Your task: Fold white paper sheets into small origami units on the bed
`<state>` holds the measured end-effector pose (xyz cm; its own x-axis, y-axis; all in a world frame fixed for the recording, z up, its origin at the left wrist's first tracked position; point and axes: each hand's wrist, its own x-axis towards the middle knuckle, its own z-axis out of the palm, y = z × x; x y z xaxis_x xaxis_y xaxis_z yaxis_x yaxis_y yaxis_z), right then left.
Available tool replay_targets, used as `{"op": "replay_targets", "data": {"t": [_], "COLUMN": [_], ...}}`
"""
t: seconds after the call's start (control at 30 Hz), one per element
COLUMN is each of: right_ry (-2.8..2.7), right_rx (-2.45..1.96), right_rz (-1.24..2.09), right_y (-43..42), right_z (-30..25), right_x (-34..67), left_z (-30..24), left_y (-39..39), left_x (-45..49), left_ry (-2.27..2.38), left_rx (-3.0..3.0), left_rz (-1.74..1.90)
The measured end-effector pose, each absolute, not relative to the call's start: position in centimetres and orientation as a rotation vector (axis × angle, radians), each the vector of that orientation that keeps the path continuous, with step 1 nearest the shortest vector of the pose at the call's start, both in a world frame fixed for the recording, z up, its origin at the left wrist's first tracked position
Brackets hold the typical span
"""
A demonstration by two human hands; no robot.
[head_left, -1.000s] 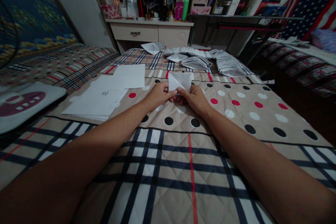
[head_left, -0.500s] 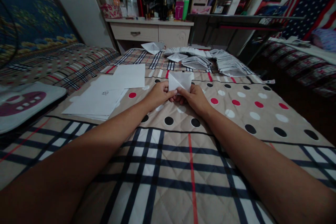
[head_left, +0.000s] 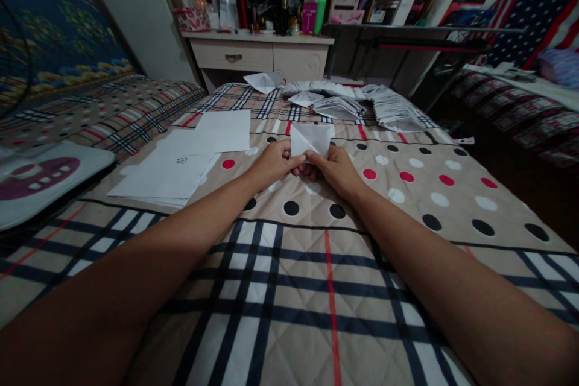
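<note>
A small folded sheet of white paper [head_left: 311,137], creased diagonally, is held upright between my two hands above the bedspread. My left hand [head_left: 277,161] pinches its lower left edge, thumb on the near face and fingers behind. At the lower right, my right hand [head_left: 335,167] grips it the same way, its thumb resting close to the left thumb near the bottom middle. The fingers behind the paper are partly hidden.
White paper sheets [head_left: 167,163] lie overlapping on the bedspread [head_left: 289,289] at left. Beyond my hands are folded paper pieces [head_left: 339,107] and a long row of folded paper [head_left: 393,111]. A white board-like object [head_left: 49,175] sits far left; a dresser [head_left: 253,51] stands behind.
</note>
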<state>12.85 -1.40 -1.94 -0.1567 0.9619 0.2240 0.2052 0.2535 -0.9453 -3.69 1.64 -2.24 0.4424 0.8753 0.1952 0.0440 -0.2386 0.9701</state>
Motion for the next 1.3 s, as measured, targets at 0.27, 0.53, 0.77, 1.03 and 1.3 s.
{"op": "replay_targets", "data": {"t": [0.27, 0.53, 0.77, 1.03, 1.3], "right_ry": [-1.56, -1.576, -1.574, -1.59, -1.583], "right_rx": [-1.108, -1.099, -1.105, -1.11, -1.113], "right_rz": [1.035, 1.02, 1.026, 1.008, 1.01], "right_y": [-1.39, -1.45, -1.52, -1.66, -1.66], "right_z": [-1.97, -1.83, -1.64, -1.53, -1.52], "right_x": [12.8, 12.76, 12.72, 12.76, 12.67], "left_z": [-2.22, -2.37, -2.22, -2.22, -2.07], "left_y": [1.69, 1.76, 1.69, 1.67, 1.5], "left_x": [-3.66, -3.64, -3.61, -3.64, -3.59], "left_ry": [0.838, 0.815, 0.831, 0.823, 0.832], "left_rx": [1.621, 1.61, 1.597, 1.588, 1.578], "left_rz": [0.968, 0.974, 0.964, 0.966, 0.964]}}
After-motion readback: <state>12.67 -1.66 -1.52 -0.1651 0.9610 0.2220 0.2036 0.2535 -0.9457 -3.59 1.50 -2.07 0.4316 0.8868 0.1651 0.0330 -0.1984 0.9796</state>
